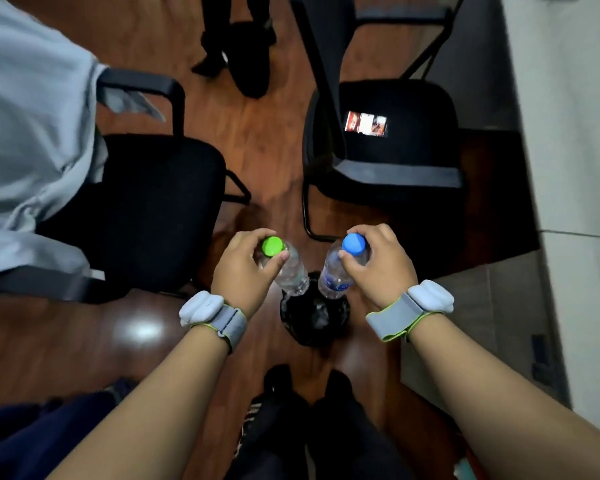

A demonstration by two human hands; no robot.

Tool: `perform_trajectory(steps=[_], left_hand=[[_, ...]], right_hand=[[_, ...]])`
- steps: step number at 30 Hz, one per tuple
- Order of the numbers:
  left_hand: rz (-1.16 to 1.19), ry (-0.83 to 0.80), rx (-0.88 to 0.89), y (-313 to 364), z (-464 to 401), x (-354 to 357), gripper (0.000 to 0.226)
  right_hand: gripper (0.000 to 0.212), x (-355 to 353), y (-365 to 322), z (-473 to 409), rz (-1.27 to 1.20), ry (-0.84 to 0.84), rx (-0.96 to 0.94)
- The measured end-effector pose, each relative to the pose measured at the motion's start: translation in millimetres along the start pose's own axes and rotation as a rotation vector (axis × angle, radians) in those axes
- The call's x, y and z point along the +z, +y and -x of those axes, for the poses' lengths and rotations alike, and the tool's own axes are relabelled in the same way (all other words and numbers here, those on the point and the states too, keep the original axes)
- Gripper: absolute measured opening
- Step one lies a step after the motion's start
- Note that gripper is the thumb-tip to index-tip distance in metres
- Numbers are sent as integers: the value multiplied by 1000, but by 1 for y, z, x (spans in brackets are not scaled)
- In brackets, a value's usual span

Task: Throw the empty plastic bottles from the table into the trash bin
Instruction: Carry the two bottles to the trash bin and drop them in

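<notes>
Two bottles (291,271) (gripped) above bin (314,317)

Both forearms bare, no sleeves. Each wrist: grey strap w/ lime edging + white pod, left wristband (215,315), right wristband (411,311). Dark trousers (326,438), dark shoes.

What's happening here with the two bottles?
A person stands over a small black-lined trash bin on the wood floor, one clear plastic bottle in each hand. The left hand grips the green-capped bottle near its neck; the right hand grips the blue-capped bottle the same way. Both bottles hang over the bin, not yet dropped. Two black chairs stand just beyond.
</notes>
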State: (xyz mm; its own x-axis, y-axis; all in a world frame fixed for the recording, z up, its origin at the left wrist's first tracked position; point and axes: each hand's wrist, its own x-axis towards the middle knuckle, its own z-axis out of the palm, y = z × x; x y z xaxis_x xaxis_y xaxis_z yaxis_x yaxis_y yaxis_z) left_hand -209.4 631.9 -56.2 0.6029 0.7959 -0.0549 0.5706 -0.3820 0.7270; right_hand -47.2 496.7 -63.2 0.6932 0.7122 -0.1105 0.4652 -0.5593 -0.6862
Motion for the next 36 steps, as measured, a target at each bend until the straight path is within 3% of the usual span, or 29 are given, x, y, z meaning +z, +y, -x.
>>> perform_trajectory(steps=[5, 7, 14, 24, 36], left_hand=[[-12, -90, -126, -57, 11, 49, 28], [-33, -191, -211, -113, 19, 103, 29], [-110, -305, -291, -175, 28, 168, 31], [-205, -534, -324, -252, 47, 259, 37], [-217, -612, -377, -285, 50, 299, 38]], right_hand=[[32, 58, 60, 9, -31, -20, 157], [32, 118, 115, 18, -39, -53, 289], [33, 183, 180, 30, 21, -185, 430], [35, 282, 262, 58, 66, -348, 423], [38, 330, 293, 48, 153, -454, 392]])
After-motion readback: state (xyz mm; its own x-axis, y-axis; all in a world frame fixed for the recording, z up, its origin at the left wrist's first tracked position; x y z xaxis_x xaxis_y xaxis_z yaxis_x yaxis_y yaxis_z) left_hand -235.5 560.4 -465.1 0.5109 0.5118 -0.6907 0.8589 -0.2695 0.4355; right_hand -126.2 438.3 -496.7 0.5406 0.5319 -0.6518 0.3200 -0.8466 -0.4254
